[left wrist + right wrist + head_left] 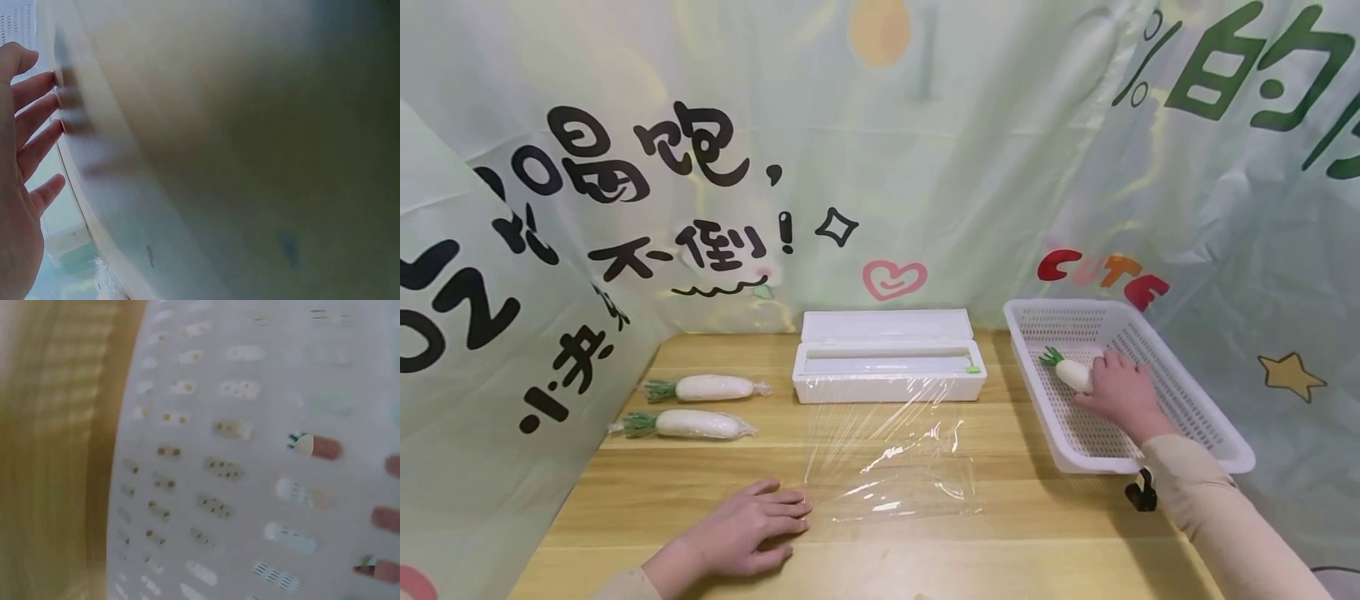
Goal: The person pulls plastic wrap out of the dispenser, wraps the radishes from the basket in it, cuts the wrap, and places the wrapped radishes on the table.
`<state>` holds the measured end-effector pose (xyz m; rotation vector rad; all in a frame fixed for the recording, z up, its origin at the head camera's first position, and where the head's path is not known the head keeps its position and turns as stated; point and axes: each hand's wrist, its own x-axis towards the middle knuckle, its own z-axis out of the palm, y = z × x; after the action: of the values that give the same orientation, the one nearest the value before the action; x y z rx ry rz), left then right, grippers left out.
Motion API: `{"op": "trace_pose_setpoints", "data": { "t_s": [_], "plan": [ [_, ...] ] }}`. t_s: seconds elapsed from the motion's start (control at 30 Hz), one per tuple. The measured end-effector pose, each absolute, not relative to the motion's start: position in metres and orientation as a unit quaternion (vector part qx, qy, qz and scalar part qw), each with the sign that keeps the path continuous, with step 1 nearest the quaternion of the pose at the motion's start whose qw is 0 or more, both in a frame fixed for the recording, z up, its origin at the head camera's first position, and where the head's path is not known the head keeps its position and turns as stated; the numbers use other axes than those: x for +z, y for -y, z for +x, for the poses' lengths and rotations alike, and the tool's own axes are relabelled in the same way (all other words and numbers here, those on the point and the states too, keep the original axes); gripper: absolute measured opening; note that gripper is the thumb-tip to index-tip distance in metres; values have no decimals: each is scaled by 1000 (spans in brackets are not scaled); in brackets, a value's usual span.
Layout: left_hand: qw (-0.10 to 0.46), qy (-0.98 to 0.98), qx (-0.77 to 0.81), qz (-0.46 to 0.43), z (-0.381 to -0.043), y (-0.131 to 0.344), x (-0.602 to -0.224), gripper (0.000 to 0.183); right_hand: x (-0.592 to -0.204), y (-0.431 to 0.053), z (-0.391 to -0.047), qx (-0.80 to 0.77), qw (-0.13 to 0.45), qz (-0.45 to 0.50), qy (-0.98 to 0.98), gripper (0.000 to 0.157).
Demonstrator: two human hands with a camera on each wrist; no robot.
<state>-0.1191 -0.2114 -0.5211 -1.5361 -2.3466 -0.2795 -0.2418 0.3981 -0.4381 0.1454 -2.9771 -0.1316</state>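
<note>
My right hand (1122,390) reaches into the white plastic basket (1051,450) and grips a white radish (1073,375) by its thick end. Green cut stems stick out of the radish toward the upper left. Through the basket's slots in the right wrist view, bits of the radish (305,444) and fingers show. The left hand (747,527) rests on the table with fingers spread, its fingertips at the left edge of a sheet of clear plastic wrap (891,467). That sheet runs forward from the white wrap dispenser box (887,390), whose lid stands up.
Two wrapped white radishes, a farther one (715,387) and a nearer one (700,424), lie side by side at the left of the wooden table (647,492). A small black clip-like object (1142,492) is by the basket's front edge. A printed curtain (955,192) hangs behind.
</note>
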Motion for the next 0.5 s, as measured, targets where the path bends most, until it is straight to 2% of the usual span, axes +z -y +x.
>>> {"op": "trace_pose_setpoints", "data": {
  "t_s": [0.33, 0.5],
  "plan": [
    [157, 823, -104, -536, -116, 210, -521, 33, -430, -400, -232, -26, 134, 47, 990, 69],
    [157, 826, -103, -532, -117, 209, -520, 32, -421, -397, -230, -2, 191, 52, 980, 62]
  ]
}}
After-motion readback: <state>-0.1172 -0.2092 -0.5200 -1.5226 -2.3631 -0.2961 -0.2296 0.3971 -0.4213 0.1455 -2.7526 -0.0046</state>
